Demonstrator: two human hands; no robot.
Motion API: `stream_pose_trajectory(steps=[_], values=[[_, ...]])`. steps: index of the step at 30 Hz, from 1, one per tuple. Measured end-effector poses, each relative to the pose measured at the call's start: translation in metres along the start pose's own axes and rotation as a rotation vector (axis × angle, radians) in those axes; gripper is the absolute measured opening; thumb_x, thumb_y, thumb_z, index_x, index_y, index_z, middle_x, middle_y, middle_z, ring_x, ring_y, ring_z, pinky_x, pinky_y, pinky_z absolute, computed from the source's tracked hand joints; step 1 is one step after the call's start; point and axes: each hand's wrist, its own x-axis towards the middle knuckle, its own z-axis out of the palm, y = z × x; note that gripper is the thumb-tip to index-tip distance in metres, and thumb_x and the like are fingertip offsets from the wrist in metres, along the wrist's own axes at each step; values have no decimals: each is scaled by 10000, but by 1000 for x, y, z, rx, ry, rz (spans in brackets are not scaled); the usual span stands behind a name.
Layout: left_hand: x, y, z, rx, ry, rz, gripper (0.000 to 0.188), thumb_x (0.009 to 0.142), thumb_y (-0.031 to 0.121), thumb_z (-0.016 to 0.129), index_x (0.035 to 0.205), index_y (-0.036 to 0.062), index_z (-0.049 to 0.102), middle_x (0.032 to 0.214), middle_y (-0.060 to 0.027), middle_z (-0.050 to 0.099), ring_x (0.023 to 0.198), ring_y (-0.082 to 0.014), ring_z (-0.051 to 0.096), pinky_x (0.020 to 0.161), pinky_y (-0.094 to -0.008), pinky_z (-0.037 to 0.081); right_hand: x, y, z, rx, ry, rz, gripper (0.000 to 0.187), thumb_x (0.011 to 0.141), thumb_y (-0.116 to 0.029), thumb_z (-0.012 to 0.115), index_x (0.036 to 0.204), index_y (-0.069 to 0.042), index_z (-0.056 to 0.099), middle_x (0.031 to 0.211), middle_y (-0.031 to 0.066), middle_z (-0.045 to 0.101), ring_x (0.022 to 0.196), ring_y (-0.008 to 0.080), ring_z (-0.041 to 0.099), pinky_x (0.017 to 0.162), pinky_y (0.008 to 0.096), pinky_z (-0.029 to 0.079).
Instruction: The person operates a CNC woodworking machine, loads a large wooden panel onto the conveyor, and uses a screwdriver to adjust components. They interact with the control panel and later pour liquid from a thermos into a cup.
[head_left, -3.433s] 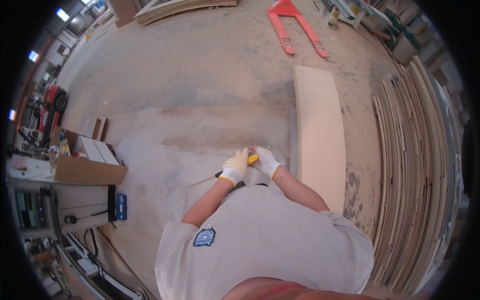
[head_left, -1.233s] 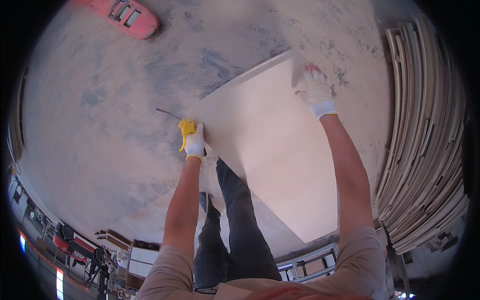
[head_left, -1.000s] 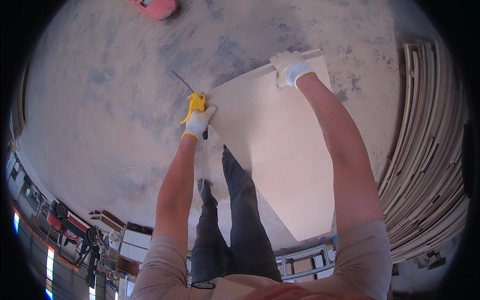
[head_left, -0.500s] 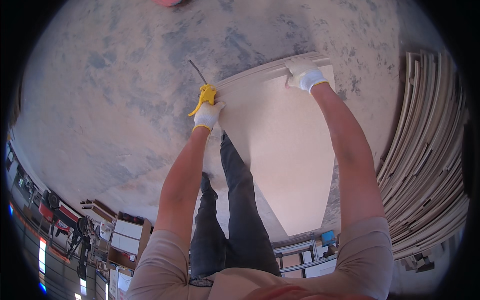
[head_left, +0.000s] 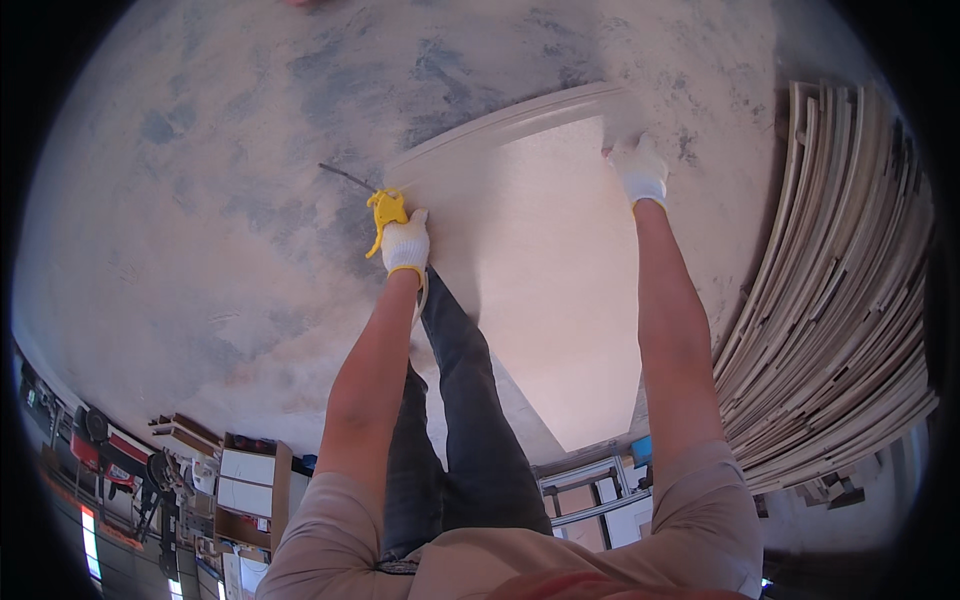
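A yellow trigger-type blow gun (head_left: 388, 207) with a long thin dark nozzle is in my gloved left hand (head_left: 405, 240). Its nozzle points up and left, away from the panel, and a thin hose trails down by my wrist. A large pale flat panel (head_left: 560, 270) lies before me, its far border stepped or grooved. My left hand is close to the panel's left side. On the opposite side, my gloved right hand (head_left: 638, 172) is at the panel's right edge, a fingertip toward its face. The other fingers there are blurred, so their grip is unclear.
A tall stack of thin boards (head_left: 830, 300) stands along the right side. Around the panel is a stained, dusty concrete floor (head_left: 230, 200). Cartons (head_left: 250, 485) and a red machine (head_left: 105, 455) are at the lower left. A metal frame (head_left: 590, 490) stands near my body.
My right hand has moved from the panel's far border to its right edge. The blow gun's nozzle has swung further left in my left hand. The whole view has shifted slightly.
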Motion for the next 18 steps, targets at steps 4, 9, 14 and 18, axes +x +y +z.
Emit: stream_pose_trajectory(steps=[4,9,14,18], values=[[8,-4,-7,-68,-45,-75,609,853,360,781,1277,-48,624,1187,-213,709,1055,-364,694,913,-441,532,-6,-10,8,-45,168,-87,855,738,-529,821,1372,-27,544,1376,267,623,1267,465,603,1060,512,492],[16,-3,-4,-18,34,15,554,856,336,772,1234,-44,636,1097,-179,710,961,-318,699,840,-419,544,-7,-16,-2,25,134,-20,875,743,-511,833,1408,-30,526,1381,272,619,1271,465,600,1059,505,495],[27,10,-1,-67,-23,52,511,854,336,768,1187,-29,640,957,-156,691,843,-274,696,747,-398,552,2,-20,-24,31,52,6,943,750,-509,828,1493,-46,475,1394,276,614,1285,449,604,1079,500,480],[37,9,-8,55,-109,143,463,878,309,736,1175,-26,619,843,-119,679,679,-259,671,628,-386,538,7,-23,-36,-6,-22,-3,971,774,-511,805,1537,-57,412,1409,270,608,1297,444,597,1088,497,474]])
